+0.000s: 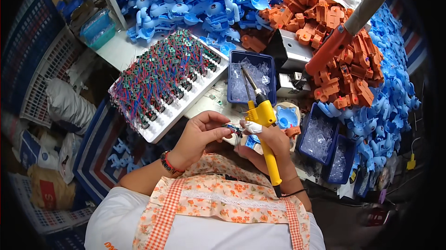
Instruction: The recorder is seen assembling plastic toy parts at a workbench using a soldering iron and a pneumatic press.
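My left hand [202, 136] is closed in a pinch on a small electronic part with coloured wires [233, 129], in front of my chest. My right hand [278, 145] holds a yellow soldering gun [263, 114], its handle lying across the palm toward the wrist. White tape wraps one right digit, whose tip meets the wires beside the left fingertips. The gun's metal tip points up and away, over a blue tray [231, 83] of clear plastic pieces. The exact shape of the pinched part is partly hidden by fingers.
At the left stands a white foam block [186, 106] packed with wired circuit boards. Blue plastic toy parts [186, 4] heap up at the back; orange parts [334, 18] lie to the right. A slanted pole [367, 6] rises there. Two more blue trays [318, 134] [343, 157] hold clear pieces.
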### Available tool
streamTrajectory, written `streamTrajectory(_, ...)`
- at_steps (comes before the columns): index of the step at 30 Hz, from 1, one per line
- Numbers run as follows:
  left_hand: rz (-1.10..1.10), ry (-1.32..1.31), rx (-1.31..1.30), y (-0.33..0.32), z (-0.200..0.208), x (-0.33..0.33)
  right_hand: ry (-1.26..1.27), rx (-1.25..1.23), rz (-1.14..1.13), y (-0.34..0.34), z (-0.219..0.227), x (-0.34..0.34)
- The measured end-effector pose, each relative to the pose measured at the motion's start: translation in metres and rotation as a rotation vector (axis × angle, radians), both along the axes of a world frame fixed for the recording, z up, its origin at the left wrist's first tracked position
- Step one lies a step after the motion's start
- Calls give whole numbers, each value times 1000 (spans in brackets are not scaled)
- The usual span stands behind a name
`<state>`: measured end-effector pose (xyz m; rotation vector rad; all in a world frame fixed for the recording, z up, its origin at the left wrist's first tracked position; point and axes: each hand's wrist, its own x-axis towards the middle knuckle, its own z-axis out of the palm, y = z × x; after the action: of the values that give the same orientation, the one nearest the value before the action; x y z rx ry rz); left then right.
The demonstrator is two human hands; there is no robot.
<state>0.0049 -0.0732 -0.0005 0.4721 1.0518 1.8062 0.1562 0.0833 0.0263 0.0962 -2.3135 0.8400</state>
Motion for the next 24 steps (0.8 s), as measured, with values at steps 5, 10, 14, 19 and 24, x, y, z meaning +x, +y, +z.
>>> streamTrajectory(5,-13,2,-15,-1,0,1,75,-60,11,-8,4,-5)
streamTrajectory(10,-63,52,-62,-2,1,3,90,-88,-49,-2,0,-9)
streamTrajectory(14,-214,158,-70,-5,6,-3,119,-130,-8,2,7,-12)
streamTrajectory(19,-372,601,-145,-4,27,-26,77,-182,116,4,13,-15)
streamTrajectory(24,-447,755,-180,0,31,-33,122,-272,156,-2,14,-22)
